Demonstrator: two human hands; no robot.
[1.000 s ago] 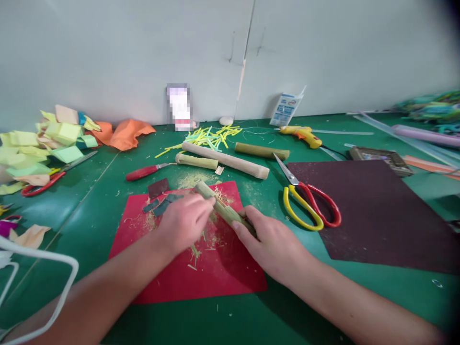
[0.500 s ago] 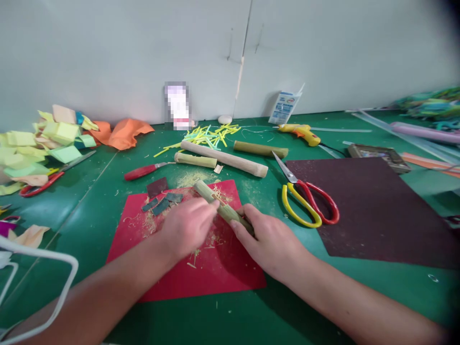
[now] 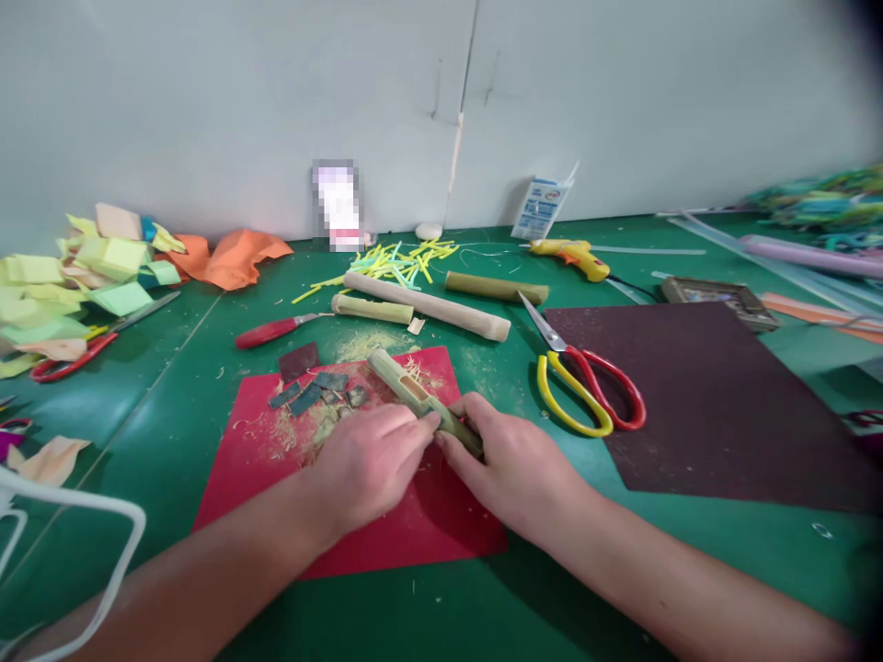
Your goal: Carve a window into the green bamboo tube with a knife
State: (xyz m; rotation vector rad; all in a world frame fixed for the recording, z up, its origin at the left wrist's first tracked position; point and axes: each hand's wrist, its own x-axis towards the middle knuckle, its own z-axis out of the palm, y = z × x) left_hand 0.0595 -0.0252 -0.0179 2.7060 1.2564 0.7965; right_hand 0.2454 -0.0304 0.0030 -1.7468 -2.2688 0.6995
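Observation:
A green bamboo stick [image 3: 407,389] lies slanted over a red sheet [image 3: 414,524] strewn with shavings. My right hand [image 3: 514,464] grips its near end, fingers wrapped round it. My left hand [image 3: 369,460] is pinched closed against the stick just beside the right hand; what its fingertips hold is hidden. Small dark sandpaper scraps [image 3: 314,391] lie on the sheet's far left part.
Beyond the sheet lie two more bamboo pieces [image 3: 372,308], a pale wooden rod [image 3: 428,305], a red-handled knife [image 3: 269,331], yellow-red scissors [image 3: 586,391], a glue gun [image 3: 572,256] and a dark sandpaper sheet [image 3: 717,405]. Coloured paper scraps [image 3: 75,285] pile at left.
My left hand has slid down the stick toward my right hand, uncovering the stick's upper part. The right hand has kept its hold.

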